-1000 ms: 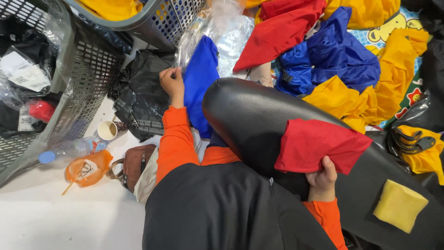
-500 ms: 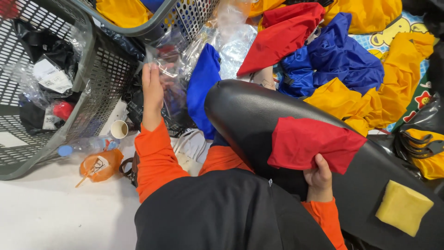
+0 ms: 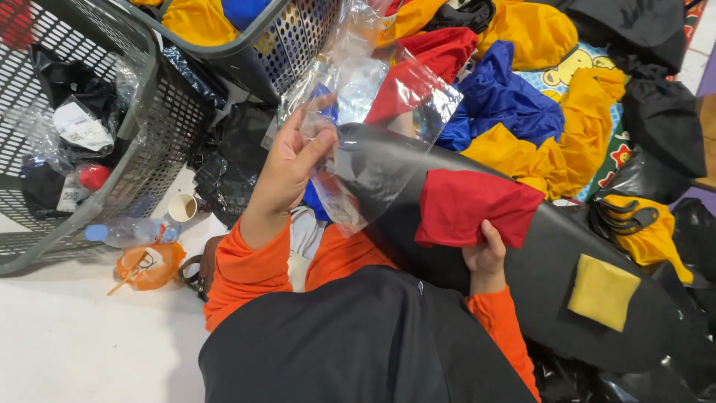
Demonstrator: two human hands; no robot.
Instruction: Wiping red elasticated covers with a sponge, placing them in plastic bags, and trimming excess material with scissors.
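Now: bag up, cloth pinned.
Left hand (image 3: 287, 168) pinches clear bag (image 3: 373, 127), which hangs beyond its fingers; right hand (image 3: 485, 257) grips red cloth (image 3: 470, 213) from below.

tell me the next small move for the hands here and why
Probably bring the clear plastic bag in the left hand down toward the folded red cloth and open its mouth. The right hand grips the cloth on the black surface, and the bag is raised just beside it.

We see a crinkled clear plastic bag (image 3: 373, 127) raised upright, and a folded red cloth (image 3: 470, 209) lying on black fabric
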